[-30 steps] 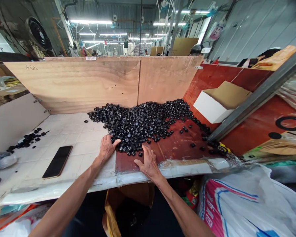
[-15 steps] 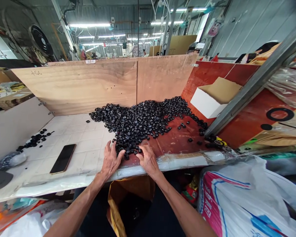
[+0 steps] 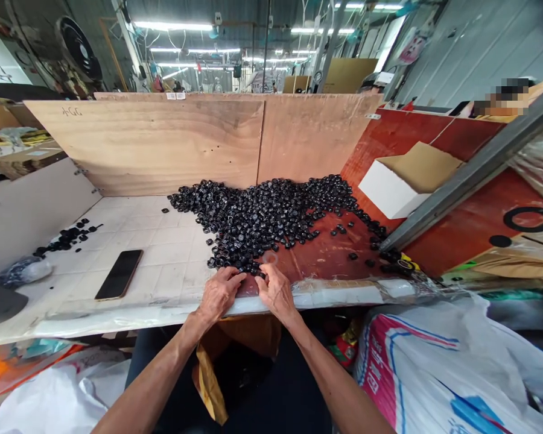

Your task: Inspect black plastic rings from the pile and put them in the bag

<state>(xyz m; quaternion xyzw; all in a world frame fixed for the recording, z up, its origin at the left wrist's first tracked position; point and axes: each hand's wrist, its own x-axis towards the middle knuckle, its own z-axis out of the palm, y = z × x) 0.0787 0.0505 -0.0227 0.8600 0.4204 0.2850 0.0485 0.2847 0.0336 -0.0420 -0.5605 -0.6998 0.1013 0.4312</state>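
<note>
A large pile of small black plastic parts (image 3: 248,217) spreads across the work surface and tapers toward me. At its near tip, my left hand (image 3: 219,293) has curled fingers with the thumb close to them; whether a part is between them is hidden. My right hand (image 3: 276,290) faces it from the other side, its fingers pinched at a small black plastic part (image 3: 262,275). Only a narrow gap separates the two hands. Below the table edge, an open brown paper sack (image 3: 208,386) stands between my legs, its inside dark.
A phone (image 3: 119,274) lies left of the pile. Farther left are loose black parts (image 3: 67,236) and a tied plastic bag (image 3: 25,272). An open white box (image 3: 391,188) sits against the red side board, behind a slanted metal post (image 3: 457,175). A white woven sack (image 3: 416,361) stands right.
My left hand's fingers have gone from spread to curled, and it has moved right, closer to the right hand. The near tip of the pile has drawn back. The camera view has shifted slightly.
</note>
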